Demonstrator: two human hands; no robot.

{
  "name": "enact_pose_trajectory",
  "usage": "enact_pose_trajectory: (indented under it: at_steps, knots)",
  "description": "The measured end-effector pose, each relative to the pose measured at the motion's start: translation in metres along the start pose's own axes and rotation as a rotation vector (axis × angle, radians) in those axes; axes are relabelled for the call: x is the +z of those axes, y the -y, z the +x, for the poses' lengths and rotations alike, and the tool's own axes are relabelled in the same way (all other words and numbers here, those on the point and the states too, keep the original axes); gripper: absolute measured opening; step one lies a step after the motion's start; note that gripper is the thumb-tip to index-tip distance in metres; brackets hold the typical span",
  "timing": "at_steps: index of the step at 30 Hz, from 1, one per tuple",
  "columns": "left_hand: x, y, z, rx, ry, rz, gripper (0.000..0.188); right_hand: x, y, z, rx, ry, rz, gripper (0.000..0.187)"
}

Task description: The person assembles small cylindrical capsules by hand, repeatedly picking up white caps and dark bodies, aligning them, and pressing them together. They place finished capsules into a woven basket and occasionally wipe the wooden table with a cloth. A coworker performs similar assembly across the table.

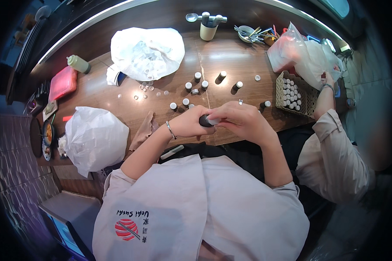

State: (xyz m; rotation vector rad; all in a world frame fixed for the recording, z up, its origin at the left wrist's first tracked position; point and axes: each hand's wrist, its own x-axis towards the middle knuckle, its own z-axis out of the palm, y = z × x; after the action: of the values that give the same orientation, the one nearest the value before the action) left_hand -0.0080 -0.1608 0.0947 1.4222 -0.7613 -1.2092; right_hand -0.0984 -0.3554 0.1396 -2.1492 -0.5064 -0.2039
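Observation:
Near the table's front edge my left hand is wrapped round a small dark bottle, tilted sideways. The fingers of my right hand pinch the white cap at the bottle's end. How far the cap is screwed on cannot be made out. Just beyond my hands stand several more dark bottles with white caps, one of them close to my left hand and another farther to the right. A small bottle lies on its side among them.
A white bag of small clear pieces lies open at the back, with loose ones nearby. Another white bag sits at the left. To the right, a wicker basket holds many capped bottles; beside it a co-worker's hand touches a plastic bag.

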Motion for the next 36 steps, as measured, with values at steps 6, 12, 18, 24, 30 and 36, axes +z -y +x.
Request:
enact_pose_trajectory:
  at_steps: [6,12,18,24,30,36]
  knots:
    - [0.019,0.006,-0.021,0.069,-0.21,0.25,0.016,-0.004,0.033,0.005,0.143,0.186,-0.138,0.024]
    - [0.023,0.029,-0.035,0.236,-0.192,0.242,0.015,0.013,0.043,-0.001,-0.039,0.232,-0.216,0.022]
    - [-0.014,0.025,-0.045,0.005,0.655,-0.008,0.01,0.014,0.074,0.015,-0.406,0.396,-0.29,0.028]
    - [-0.013,0.002,-0.052,0.107,0.392,-0.083,0.008,-0.004,0.076,0.048,-0.249,0.522,-0.258,0.027]
    - [0.016,-0.007,-0.06,0.047,-0.335,0.046,0.011,0.006,0.053,0.041,-0.071,0.34,-0.269,0.024]
    - [0.014,0.001,-0.058,0.018,-0.049,-0.11,0.011,0.002,0.057,0.036,-0.193,0.364,-0.216,0.028]
